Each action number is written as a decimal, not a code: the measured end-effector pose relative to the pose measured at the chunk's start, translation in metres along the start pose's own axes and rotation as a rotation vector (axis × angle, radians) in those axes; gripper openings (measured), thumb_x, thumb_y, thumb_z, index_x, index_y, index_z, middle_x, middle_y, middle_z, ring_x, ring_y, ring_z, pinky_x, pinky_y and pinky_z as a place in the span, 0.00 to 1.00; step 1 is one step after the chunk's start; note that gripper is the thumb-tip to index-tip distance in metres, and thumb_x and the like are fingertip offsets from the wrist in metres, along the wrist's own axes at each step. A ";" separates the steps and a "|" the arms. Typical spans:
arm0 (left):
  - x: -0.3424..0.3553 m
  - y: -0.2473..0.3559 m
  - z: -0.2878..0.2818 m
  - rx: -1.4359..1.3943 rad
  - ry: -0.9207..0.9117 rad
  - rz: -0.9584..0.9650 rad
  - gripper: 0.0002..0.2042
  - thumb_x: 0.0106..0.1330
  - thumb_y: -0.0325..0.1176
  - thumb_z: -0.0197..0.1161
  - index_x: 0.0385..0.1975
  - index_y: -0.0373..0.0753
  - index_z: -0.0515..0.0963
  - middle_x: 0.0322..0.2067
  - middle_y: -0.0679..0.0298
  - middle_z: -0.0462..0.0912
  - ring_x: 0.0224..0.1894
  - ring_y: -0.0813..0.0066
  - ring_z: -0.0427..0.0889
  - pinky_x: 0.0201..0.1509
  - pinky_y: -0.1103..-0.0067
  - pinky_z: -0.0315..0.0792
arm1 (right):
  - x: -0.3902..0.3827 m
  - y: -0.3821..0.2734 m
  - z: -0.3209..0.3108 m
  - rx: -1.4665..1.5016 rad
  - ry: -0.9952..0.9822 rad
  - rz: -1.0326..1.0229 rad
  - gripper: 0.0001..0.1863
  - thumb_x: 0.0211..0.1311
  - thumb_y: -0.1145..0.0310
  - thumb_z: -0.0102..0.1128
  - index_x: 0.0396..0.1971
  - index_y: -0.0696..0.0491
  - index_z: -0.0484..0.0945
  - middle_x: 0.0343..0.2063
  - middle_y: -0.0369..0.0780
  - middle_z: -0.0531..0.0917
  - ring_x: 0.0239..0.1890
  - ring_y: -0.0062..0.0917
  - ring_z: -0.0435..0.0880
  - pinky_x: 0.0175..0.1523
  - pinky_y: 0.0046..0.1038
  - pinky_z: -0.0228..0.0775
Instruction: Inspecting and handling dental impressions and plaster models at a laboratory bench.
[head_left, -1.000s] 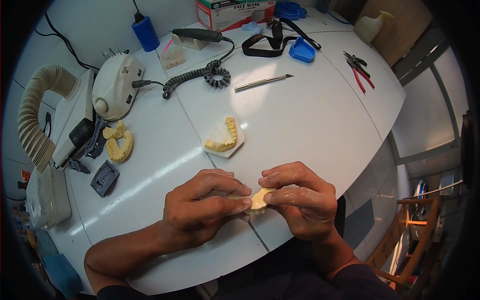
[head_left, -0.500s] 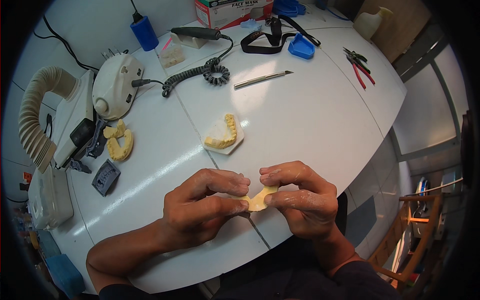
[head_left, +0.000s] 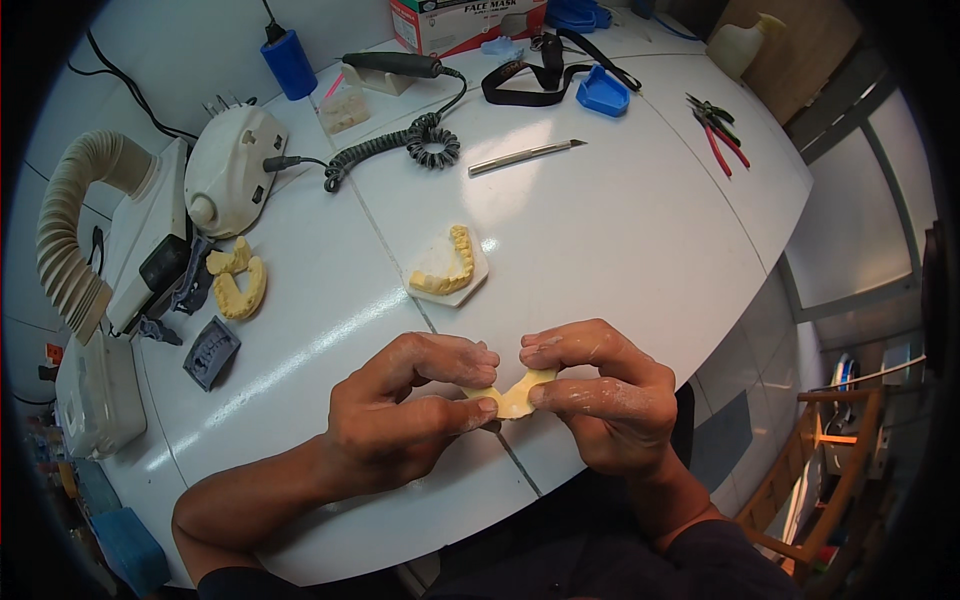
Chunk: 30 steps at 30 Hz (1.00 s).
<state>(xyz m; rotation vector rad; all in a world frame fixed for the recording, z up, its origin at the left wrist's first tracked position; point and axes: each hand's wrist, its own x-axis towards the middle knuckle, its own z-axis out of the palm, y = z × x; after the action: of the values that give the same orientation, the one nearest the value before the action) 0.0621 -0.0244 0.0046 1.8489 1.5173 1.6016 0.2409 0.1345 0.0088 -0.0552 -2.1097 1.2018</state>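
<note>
Between my hands, just above the near part of the white table, I hold a yellow plaster dental arch [head_left: 517,397], curved like a horseshoe. My left hand [head_left: 415,400] pinches one end of it between thumb and fingers. The other end is gripped by my right hand [head_left: 605,390] in the same way. White dust covers the fingertips, and they hide much of the arch. Beyond my hands lies a dental model [head_left: 445,268], yellow teeth set on a white base.
A craft knife [head_left: 527,158] lies further back; red-handled pliers [head_left: 720,137] rest at the right. A handpiece [head_left: 392,66] sits on its stand, its coiled cord leading to a white control unit [head_left: 232,172]. More yellow casts [head_left: 240,285] and a grey piece [head_left: 212,354] lie at left.
The hands keep their grip on the plaster arch and have barely moved; the arch is turned very slightly, showing a little more of its left end.
</note>
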 end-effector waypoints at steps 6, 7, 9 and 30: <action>0.003 0.001 0.002 0.037 0.004 -0.001 0.09 0.58 0.24 0.79 0.31 0.39 0.82 0.42 0.56 0.83 0.50 0.58 0.89 0.55 0.65 0.88 | 0.000 0.002 -0.001 0.014 0.001 -0.007 0.16 0.48 0.90 0.70 0.35 0.54 0.90 0.45 0.46 0.87 0.51 0.40 0.89 0.52 0.35 0.87; 0.003 0.001 0.002 0.041 0.007 0.002 0.09 0.58 0.23 0.79 0.31 0.39 0.82 0.42 0.57 0.83 0.49 0.58 0.89 0.54 0.65 0.88 | 0.000 0.001 -0.001 0.009 -0.007 -0.005 0.15 0.49 0.89 0.70 0.35 0.54 0.90 0.45 0.46 0.87 0.51 0.39 0.89 0.52 0.35 0.87; 0.003 0.000 0.002 0.043 0.010 0.005 0.09 0.59 0.23 0.78 0.32 0.39 0.82 0.42 0.57 0.83 0.49 0.59 0.89 0.54 0.66 0.88 | 0.000 0.002 -0.001 0.012 -0.011 0.000 0.16 0.50 0.90 0.70 0.35 0.54 0.90 0.45 0.46 0.87 0.52 0.39 0.89 0.51 0.35 0.87; 0.007 0.004 -0.010 -0.144 -0.090 -0.342 0.22 0.58 0.25 0.79 0.54 0.36 0.86 0.39 0.62 0.83 0.39 0.78 0.83 0.40 0.80 0.80 | 0.005 -0.009 -0.003 -0.033 -0.054 0.133 0.16 0.58 0.82 0.73 0.47 0.62 0.85 0.41 0.50 0.89 0.43 0.37 0.92 0.47 0.31 0.85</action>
<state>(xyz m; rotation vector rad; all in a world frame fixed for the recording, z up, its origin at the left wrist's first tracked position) 0.0546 -0.0241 0.0147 1.4700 1.5356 1.4084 0.2413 0.1333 0.0196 -0.1828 -2.2018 1.2580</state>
